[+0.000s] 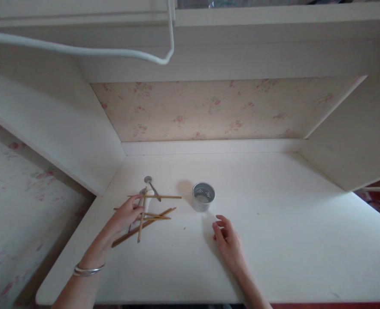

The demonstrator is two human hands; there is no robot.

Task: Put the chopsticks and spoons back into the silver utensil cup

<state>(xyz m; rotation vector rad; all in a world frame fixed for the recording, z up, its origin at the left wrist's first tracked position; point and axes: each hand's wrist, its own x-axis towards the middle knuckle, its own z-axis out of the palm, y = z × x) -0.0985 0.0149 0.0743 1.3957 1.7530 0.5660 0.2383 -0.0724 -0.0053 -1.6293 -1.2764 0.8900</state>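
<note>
My left hand [125,218] reaches into a loose pile of wooden chopsticks [157,217] on the white tabletop. Its thumb and fingers close on one chopstick [140,229] that lies across several others. Beside those fingertips is a white spoon-like piece [149,201], partly covered. A metal spoon [148,180] lies just beyond the pile, and a second one is mostly hidden by the hand and chopsticks. To the right stands a round metal cup [203,197] with holes in its bottom. Near it, my right hand [228,240] hovers or rests with loosely curled fingers, holding nothing.
White side panels [347,141] and a floral back wall [209,109] enclose the white table [289,240]. A white cable [112,51] hangs across the upper left, below a shelf [273,34]. The table's front edge runs along the bottom.
</note>
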